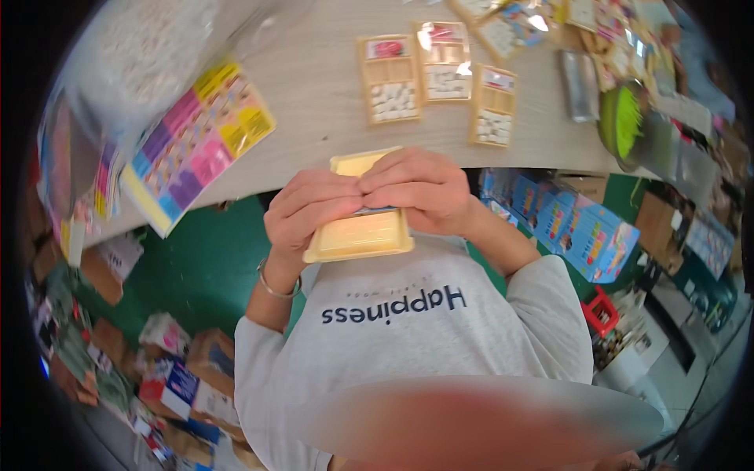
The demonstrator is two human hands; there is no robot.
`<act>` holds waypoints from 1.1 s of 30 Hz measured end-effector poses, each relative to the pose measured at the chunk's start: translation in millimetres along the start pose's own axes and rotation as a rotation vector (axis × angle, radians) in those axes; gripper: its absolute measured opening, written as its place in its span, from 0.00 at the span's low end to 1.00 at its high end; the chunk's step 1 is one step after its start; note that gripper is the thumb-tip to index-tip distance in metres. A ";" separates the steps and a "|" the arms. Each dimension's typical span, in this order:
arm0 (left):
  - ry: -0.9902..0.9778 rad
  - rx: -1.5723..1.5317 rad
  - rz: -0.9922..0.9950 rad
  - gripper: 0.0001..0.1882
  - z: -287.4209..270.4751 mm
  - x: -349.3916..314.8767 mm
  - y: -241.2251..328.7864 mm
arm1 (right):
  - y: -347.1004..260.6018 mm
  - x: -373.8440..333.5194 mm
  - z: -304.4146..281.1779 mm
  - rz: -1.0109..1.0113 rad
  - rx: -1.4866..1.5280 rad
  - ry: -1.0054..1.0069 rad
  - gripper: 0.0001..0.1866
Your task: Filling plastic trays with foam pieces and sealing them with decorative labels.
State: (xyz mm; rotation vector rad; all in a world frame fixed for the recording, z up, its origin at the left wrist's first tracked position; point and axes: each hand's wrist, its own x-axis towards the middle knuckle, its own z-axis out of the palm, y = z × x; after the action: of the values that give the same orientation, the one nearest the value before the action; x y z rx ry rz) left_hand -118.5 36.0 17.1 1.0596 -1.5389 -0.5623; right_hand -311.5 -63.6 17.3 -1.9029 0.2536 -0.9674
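Note:
Both my hands hold a pale yellow plastic tray (360, 237) close to my chest, near the table's front edge. My left hand (314, 206) is closed round its left side, and my right hand (416, 190) grips it from the right. The fingertips of both meet over the tray's middle. A thin bluish strip shows beneath them; the rest of that part is hidden. Beyond my hands lie similar yellow trays on the table: one at the left (390, 78), a shiny one (444, 63) and one at the right (494, 106). White pieces fill their near compartments.
On the pale table (314, 102), a colourful printed sheet (200, 149) and a clear bag of white pieces (145, 47) lie at left. A green spiky thing (622, 122) sits at right. Blue printed boxes (577, 228), a red stool (601, 312) and cardboard boxes (212, 361) stand below.

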 end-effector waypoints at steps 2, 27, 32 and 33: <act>0.060 -0.138 -0.204 0.08 7.6 5.1 -2.3 | -4.0 -1.5 -7.8 0.075 -0.055 0.013 0.11; -0.154 0.591 -0.365 0.59 47.1 -7.3 -71.7 | 92.4 39.4 -25.3 0.209 -0.674 -0.457 0.26; 0.169 1.139 -0.532 0.53 -108.3 -37.7 -100.5 | 87.5 31.5 16.3 0.231 -0.919 -0.491 0.25; 0.176 1.415 -0.561 0.51 -140.3 -60.1 -114.6 | 80.6 42.3 28.2 0.202 -0.902 -0.511 0.25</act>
State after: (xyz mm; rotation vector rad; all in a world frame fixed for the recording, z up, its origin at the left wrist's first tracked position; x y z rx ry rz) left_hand 49.0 59.2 -71.5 2.5544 -1.3668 0.4110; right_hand -245.8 -110.1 -33.7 -2.7847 0.6328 -0.1775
